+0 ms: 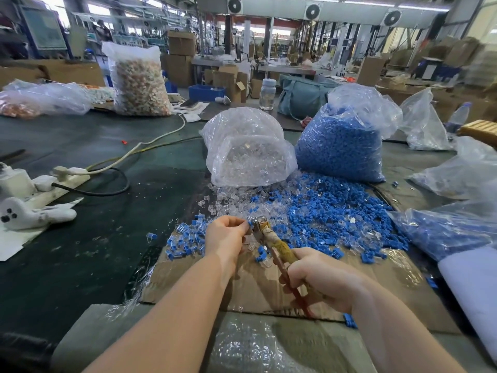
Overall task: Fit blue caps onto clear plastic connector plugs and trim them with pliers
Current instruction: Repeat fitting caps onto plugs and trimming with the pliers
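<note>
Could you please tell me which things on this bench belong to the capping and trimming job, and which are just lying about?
Job: pliers, capped plug, bag of blue caps, bag of clear plugs.
Lying about: power strip, bottle, teal bag.

This is a factory floor, an open hall set up for hand assembly. Round fans (312, 11) hang along a ceiling duct at the top of the frame, with stacked cardboard boxes (181, 43) and steel columns behind. In the centre, bulk plastic bags of blue caps (340, 146) and clear plugs (248, 154) sit on a dark workbench (80, 232), and more workbenches stretch into the background.
</note>
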A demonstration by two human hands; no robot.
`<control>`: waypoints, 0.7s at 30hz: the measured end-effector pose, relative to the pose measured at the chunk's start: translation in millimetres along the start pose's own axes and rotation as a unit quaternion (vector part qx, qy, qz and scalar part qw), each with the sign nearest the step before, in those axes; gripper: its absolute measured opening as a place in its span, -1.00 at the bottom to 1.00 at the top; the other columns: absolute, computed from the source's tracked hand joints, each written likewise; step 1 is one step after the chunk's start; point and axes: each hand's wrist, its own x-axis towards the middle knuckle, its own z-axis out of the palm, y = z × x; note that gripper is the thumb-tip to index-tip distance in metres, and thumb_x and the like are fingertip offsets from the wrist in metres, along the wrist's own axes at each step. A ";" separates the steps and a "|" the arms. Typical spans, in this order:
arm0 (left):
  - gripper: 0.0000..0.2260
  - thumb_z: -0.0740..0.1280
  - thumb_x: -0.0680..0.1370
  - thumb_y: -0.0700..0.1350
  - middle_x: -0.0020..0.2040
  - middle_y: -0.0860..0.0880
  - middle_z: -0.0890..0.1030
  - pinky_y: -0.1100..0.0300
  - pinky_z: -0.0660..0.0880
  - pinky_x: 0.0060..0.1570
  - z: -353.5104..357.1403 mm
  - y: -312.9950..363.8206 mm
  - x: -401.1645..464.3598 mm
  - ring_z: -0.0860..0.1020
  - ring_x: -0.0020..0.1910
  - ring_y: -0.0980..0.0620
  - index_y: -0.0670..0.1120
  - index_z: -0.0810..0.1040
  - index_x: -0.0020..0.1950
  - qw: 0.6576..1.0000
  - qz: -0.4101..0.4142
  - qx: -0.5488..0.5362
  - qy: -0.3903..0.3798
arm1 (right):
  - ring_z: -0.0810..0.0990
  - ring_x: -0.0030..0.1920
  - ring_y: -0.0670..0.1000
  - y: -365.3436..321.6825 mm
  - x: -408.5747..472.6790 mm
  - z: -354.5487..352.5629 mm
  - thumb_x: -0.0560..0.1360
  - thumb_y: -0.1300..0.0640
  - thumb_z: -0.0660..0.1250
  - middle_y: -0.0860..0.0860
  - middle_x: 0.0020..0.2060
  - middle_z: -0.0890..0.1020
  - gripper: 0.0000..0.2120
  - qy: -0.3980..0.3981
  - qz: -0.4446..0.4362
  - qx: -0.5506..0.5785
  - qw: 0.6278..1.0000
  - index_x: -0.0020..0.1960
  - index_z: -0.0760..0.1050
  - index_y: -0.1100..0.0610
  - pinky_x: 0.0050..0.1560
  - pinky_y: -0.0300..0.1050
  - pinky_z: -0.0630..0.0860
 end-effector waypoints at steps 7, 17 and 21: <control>-0.94 0.34 0.51 -0.27 -0.23 -0.06 0.56 0.31 0.40 -0.46 1.3 3.6 1.3 0.45 -0.35 0.09 -0.14 0.57 -0.13 0.998 -0.046 -0.034 0.003 | 0.44 -0.13 0.08 1.5 2.0 0.4 0.39 0.42 0.17 0.14 -0.11 0.40 -0.77 0.006 0.000 -0.019 1.000 -0.05 0.37 0.16 -0.13 -0.01 0.46; -0.94 0.34 0.48 -0.34 -0.29 -0.09 0.55 0.36 0.41 -0.55 2.6 6.0 1.9 0.45 -0.41 0.10 -0.22 0.58 -0.09 0.991 -0.083 -0.108 0.011 | 0.41 -0.12 0.10 -0.8 3.1 8.5 0.34 0.38 0.15 0.15 -0.11 0.41 -0.74 0.034 -0.013 -0.093 0.995 -0.01 0.34 0.18 -0.17 -0.02 0.34; -0.93 0.35 0.47 -0.35 -0.29 -0.08 0.56 0.32 0.43 -0.44 2.3 5.8 0.4 0.48 -0.36 0.09 -0.21 0.58 -0.13 0.992 -0.066 -0.107 0.018 | 0.40 -0.14 0.10 -0.2 6.0 11.4 0.39 0.41 0.10 0.14 -0.13 0.41 -0.78 0.054 -0.020 -0.131 0.990 -0.02 0.32 0.18 -0.17 -0.01 0.40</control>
